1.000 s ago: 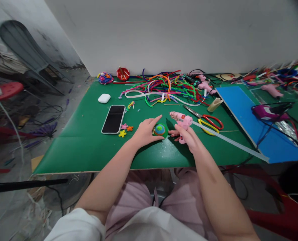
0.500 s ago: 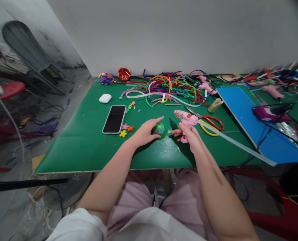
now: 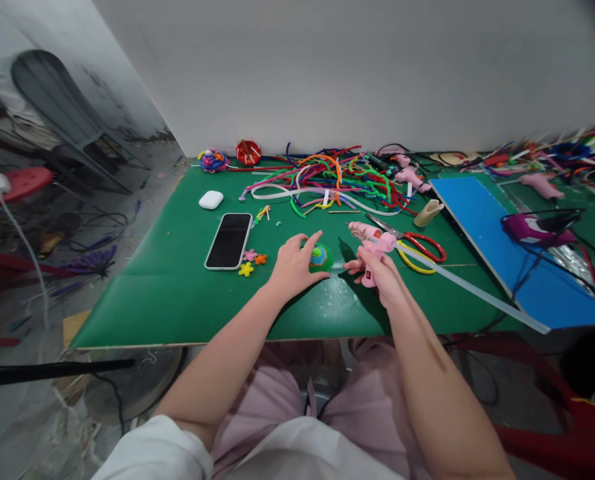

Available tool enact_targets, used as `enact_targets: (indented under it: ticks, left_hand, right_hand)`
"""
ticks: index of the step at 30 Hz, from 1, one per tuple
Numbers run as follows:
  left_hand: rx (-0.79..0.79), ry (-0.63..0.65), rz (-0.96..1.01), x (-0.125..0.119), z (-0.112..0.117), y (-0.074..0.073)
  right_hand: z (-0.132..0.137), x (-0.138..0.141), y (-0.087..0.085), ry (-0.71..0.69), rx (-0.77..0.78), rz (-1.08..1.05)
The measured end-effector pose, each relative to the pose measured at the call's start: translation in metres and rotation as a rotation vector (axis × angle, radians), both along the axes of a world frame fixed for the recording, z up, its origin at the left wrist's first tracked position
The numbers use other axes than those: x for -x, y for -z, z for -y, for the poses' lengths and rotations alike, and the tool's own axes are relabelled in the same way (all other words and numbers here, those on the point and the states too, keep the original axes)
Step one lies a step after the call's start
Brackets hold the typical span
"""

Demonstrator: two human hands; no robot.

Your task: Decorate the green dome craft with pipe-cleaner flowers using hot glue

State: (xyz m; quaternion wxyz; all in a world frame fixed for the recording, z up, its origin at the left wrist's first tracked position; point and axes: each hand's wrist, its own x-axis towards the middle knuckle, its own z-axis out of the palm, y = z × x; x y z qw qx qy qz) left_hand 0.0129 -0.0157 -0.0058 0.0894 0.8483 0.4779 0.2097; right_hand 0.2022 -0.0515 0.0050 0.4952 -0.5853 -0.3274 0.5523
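My right hand (image 3: pixel 377 270) is wrapped round the handle of a pink hot glue gun (image 3: pixel 372 238), its nozzle tilted up to the left. A long translucent glue stick (image 3: pixel 472 287) trails from the gun's back toward the lower right. My left hand (image 3: pixel 297 263) rests around the left side of a small round green piece (image 3: pixel 321 255) with blue and orange rings, its thumb and fingers spread apart. Just left of that hand lie a pink flower (image 3: pixel 250 255), an orange flower (image 3: pixel 261 259) and a yellow flower (image 3: pixel 246 269).
A phone (image 3: pixel 229 241) and a white earbud case (image 3: pixel 211 199) lie at the left. Tangled pipe cleaners (image 3: pixel 337 173) spread along the wall. Scissors (image 3: pixel 422 248) with red and yellow handles lie right of the gun, beside a blue board (image 3: pixel 502 247) carrying a purple tool (image 3: pixel 532 227).
My left hand's fingers have lifted and spread, and its thumb has shifted right and slightly down along the green piece. The right hand holds the glue gun almost still.
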Motion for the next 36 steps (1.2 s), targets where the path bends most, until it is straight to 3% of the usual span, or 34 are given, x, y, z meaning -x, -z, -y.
enact_targets:
  ticks: [5, 8, 12, 15, 17, 19, 21, 24, 27, 32, 36]
  left_hand:
    - [0.029, -0.117, 0.039, 0.007, -0.006, 0.000]
    - [0.078, -0.125, 0.106, 0.009, -0.008, 0.002]
    - [0.164, -0.001, 0.283, 0.008, -0.011, 0.005]
    - [0.142, 0.091, 0.356, 0.015, -0.013, 0.002]
    - [0.069, 0.037, 0.278, 0.028, -0.013, -0.003]
    - [-0.008, -0.107, 0.062, 0.047, -0.011, -0.008]
    - [-0.058, -0.172, -0.181, 0.069, -0.008, -0.010]
    - [-0.094, -0.140, -0.330, 0.096, -0.004, -0.007]
    - [-0.126, -0.104, -0.355, 0.108, -0.005, -0.004]
    - [-0.051, -0.085, -0.249, 0.105, -0.011, -0.016]
    - [0.087, -0.111, 0.052, 0.088, -0.022, -0.034]
  right_hand:
    - [-0.001, 0.001, 0.001, 0.004, -0.002, 0.018]
    - [-0.001, 0.001, 0.000, 0.010, 0.003, 0.032]
    - [0.000, 0.001, -0.001, 0.001, 0.002, 0.050]
    - [0.000, 0.001, -0.001, -0.004, 0.002, 0.043]
    - [0.000, 0.001, -0.002, -0.001, 0.000, 0.029]
    - [0.001, 0.000, -0.002, 0.005, -0.008, 0.010]
    - [0.001, 0.000, -0.003, 0.011, -0.014, -0.004]
    - [0.000, -0.001, -0.003, 0.017, -0.014, -0.014]
    - [0.000, -0.002, -0.003, 0.014, -0.019, -0.018]
    - [0.000, -0.002, -0.003, 0.008, -0.009, -0.009]
    - [0.003, -0.004, -0.005, -0.050, -0.052, -0.089]
